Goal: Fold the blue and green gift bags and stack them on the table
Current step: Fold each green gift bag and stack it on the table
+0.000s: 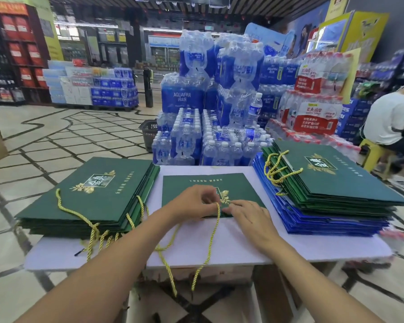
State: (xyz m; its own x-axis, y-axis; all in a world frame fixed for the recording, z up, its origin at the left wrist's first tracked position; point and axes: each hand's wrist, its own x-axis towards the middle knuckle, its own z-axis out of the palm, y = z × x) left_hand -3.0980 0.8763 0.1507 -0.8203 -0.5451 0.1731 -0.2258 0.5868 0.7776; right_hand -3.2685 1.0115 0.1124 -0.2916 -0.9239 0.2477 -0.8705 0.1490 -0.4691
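Arms (98,271) extended over the near edge of the table (289,250) to a flat green bag (191,183).
The bag's yellow cord (214,234) is pinched in the curled fingers of the left hand (191,201); the right hand (245,215) is laid on the bag's near edge, fingers extended. The bag is flanked by a green stack (98,194) at left and, at right, green bags (336,183) piled on blue bags (313,220).

We're on a shop floor here, a supermarket: shrink-wrapped water packs (184,99) piled high mid-aisle, more pallets (113,89) by the far wall, shelves (21,43) of red boxes left, a basket (148,134) on the tiles (56,141).
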